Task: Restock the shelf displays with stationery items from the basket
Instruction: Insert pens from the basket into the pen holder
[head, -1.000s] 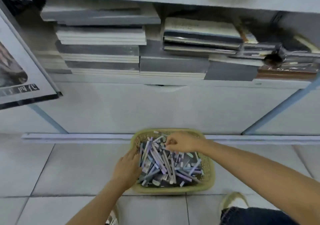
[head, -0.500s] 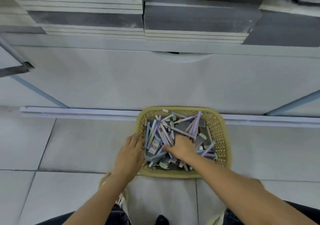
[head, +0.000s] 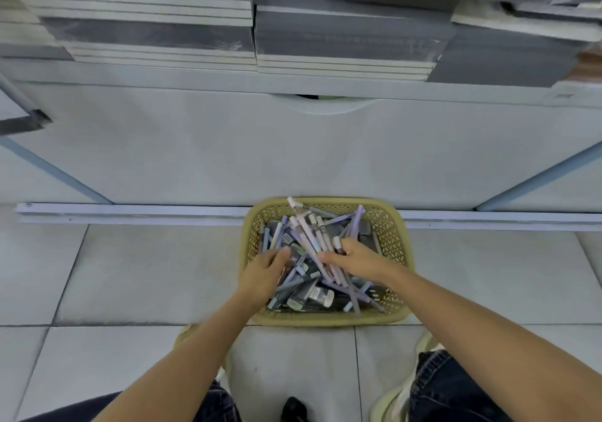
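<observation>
Right hand lifted pens in basket | fingers curled round them | left hand straight-fingered, touching pens

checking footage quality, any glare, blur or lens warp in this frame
Head view: glare streaks on the wrapped notebooks; mild wide-angle stretch toward the edges; pens and basket read fairly sharp; light even, shadows faint.

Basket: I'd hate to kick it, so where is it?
Head view: the basket sits right of centre on the tiled floor, against the shelf's base rail, right hand gripping pens inside.
</observation>
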A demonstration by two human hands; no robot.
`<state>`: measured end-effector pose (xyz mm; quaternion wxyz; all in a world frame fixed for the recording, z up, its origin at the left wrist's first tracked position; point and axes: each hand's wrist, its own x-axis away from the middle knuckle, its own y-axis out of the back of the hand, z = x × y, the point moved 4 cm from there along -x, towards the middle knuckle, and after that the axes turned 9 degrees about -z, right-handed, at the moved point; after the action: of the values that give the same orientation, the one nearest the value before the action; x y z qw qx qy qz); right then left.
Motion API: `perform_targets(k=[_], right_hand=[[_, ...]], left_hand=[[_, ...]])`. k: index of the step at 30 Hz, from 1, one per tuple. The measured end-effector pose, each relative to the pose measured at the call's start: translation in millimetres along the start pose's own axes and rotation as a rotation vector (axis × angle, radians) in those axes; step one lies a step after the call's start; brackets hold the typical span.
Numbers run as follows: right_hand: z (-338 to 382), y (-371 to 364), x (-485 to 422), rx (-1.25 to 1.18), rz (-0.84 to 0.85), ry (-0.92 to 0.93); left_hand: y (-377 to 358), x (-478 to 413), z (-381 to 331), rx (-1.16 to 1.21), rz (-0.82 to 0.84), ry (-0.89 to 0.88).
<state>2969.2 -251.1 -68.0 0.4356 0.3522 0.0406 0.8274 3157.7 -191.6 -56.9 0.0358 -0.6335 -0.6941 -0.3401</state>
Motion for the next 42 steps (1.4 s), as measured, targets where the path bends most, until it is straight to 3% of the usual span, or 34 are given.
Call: perform_targets(k=[2, 4, 7, 14, 17, 19, 21, 26, 32, 34, 37, 42], right_hand=[[7, -7, 4, 0.054, 0.035, 0.062], [16, -19, 9, 0.03, 0.106, 0.114], [29, -30, 9, -0.03, 0.155, 0.165], [46, -20, 6, -0.062, 0.098, 0.197], [48, -12, 3, -0.068, 0.078, 0.201], [47, 3, 2, -0.2, -0.024, 0.153], [45, 16, 0, -0.324, -0.069, 0.099], [50, 6, 2, -0.186, 0.157, 0.105], [56, -5, 11, -0.128, 0.301, 0.11], [60, 3, 12, -0.124, 0.241, 0.118], [67, 28, 10, -0.275, -0.044, 0.126], [90, 49, 13, -0.416, -0.253, 0.212]], left_hand=[[-16, 2, -10, 0.32, 0.079, 0.158], [-26, 2, -18, 0.597, 0.058, 0.261], [-25, 3, -25, 0.748, -0.027, 0.297], [-16, -1, -31, 0.843, -0.091, 0.232], [-8, -7, -25, 0.736, -0.234, 0.167], [2, -12, -20, 0.71, -0.288, 0.156], [3, -11, -20, 0.63, -0.224, 0.146], [-13, 3, -43, 0.635, -0.008, 0.109], [1, 6, -57, 0.611, -0.07, 0.081], [7, 3, -56, 0.566, -0.119, 0.084], [17, 0, -53, 0.528, -0.139, 0.093], [-2, 22, -73, 0.544, 0.185, -0.027]])
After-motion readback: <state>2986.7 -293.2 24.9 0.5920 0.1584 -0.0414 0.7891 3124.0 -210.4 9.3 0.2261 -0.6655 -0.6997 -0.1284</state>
